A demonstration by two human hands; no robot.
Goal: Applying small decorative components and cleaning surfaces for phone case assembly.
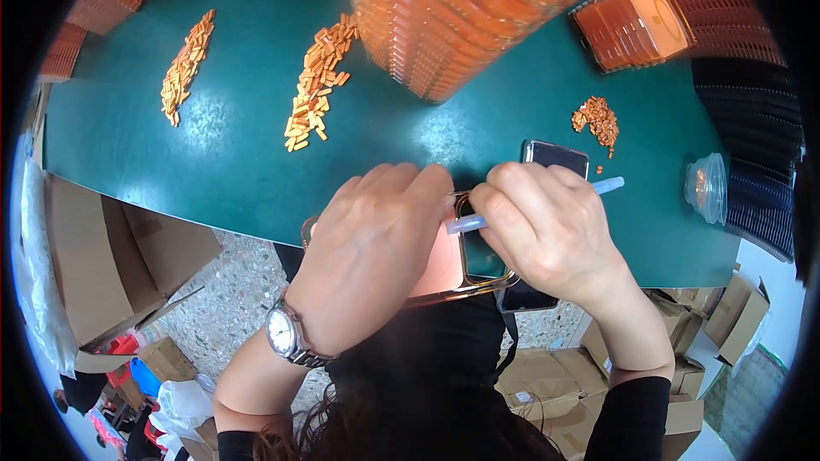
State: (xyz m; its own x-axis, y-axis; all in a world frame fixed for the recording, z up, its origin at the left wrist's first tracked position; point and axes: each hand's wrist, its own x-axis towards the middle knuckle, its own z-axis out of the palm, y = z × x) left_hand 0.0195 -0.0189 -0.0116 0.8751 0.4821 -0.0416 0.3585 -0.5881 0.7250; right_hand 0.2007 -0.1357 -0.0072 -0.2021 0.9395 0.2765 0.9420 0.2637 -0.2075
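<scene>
A phone case (442, 266) with a pink-orange back and a shiny gold rim lies at the table's near edge, in front of my body. My left hand (376, 222), a watch on its wrist, is closed over the case's left part, with its fingertips at the upper rim. In my right hand (547, 226) is a pale blue, pen-like stick (465, 224), its left end over the case beside the large camera opening. The right fingertips are partly hidden. A phone-shaped piece (557, 158) with a silvery rim lies just beyond my right hand.
Small orange pieces lie in a middle pile (314, 85), a left pile (188, 68) and a smaller right pile (596, 122). A tall stack of orange cases (427, 26) rises ahead; a shorter stack (636, 27) stands right. A clear plastic cup (707, 189) sits near the right edge.
</scene>
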